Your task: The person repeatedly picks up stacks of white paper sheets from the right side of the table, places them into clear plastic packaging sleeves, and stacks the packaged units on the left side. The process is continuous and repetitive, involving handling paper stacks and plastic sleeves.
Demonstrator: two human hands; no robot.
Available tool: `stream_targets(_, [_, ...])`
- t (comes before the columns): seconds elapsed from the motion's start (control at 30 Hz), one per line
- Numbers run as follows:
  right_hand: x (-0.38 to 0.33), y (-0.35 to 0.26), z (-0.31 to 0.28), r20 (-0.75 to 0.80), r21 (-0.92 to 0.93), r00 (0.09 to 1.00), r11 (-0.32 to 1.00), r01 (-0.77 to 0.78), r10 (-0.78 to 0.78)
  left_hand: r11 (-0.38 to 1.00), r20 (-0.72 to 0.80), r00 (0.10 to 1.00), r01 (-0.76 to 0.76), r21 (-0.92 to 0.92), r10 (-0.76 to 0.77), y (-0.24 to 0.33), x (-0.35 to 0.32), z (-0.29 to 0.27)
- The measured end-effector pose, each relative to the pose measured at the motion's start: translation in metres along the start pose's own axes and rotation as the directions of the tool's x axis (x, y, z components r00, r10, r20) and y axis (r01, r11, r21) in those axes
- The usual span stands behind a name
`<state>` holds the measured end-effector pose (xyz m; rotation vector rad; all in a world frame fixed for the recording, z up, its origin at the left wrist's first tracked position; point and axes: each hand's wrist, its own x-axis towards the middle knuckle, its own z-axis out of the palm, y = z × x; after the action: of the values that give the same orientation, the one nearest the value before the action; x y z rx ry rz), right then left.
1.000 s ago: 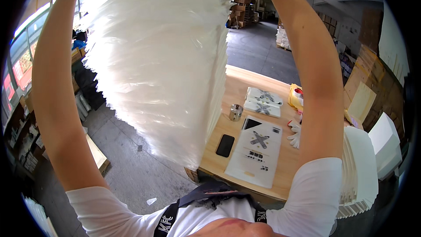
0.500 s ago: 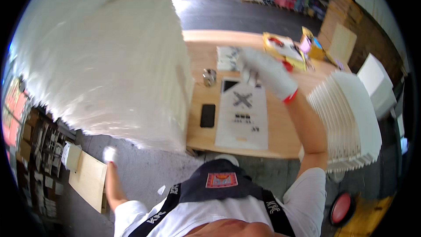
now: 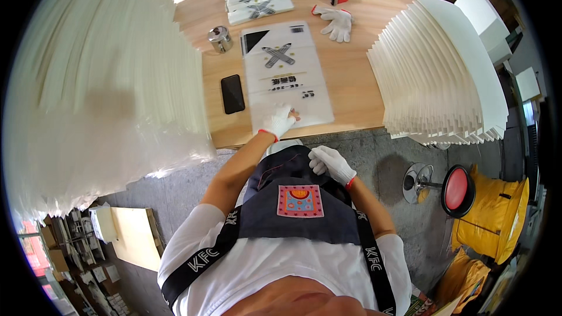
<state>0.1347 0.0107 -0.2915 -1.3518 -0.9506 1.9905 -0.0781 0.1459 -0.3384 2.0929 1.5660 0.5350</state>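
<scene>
Left hand's come down off the big stack and onto the bag

Half a second back the left hand (image 3: 280, 120) was out by the tall white stack (image 3: 105, 82); now its gloved grip lies flat and open on the near edge of the glossy, flat plastic bag (image 3: 287, 76) on the wooden surface (image 3: 345, 82). The right hand (image 3: 331, 162) is loosely curled, holding nothing, at the denim apron (image 3: 293, 210). A black phone (image 3: 232, 93) lies just left of the grip.

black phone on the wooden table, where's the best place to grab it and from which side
Probably by its two long edges, coming straight down from above. The black phone lies flat on the wooden table, bare wood on its left side, the clear printed bag close on its right. The left hand rests on that bag; a pinch grip suits its thin, flat shape.
</scene>
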Motion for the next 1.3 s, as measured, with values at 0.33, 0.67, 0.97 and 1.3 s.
stream_targets(0.33, [0.008, 0.002, -0.008, -0.093, 0.044, 0.995, 0.999, 0.032, -0.027, 0.985, 0.371, 0.922, 0.149, -0.088, -0.106, -0.051, 0.064, 0.027])
stream_targets(0.67, [0.096, -0.05, 0.001, -0.058, 0.104, 0.998, 0.995, 0.007, 0.0, 0.966, 0.212, 0.976, 0.012, -0.26, 0.045, -0.013, 0.06, -0.036])
stream_targets(0.97, [0.156, -0.03, -0.031, -0.251, -0.482, 0.902, 0.853, 0.199, -0.352, 0.617, -0.212, 0.972, -0.104, -0.78, -0.104, -0.012, 0.102, -0.051])
stream_targets(1.3, [0.082, -0.107, 0.009, -0.245, -0.649, 0.852, 0.731, 0.21, -0.462, 0.745, 0.228, 0.963, 0.047, -0.666, 0.143, 0.063, 0.084, -0.101])
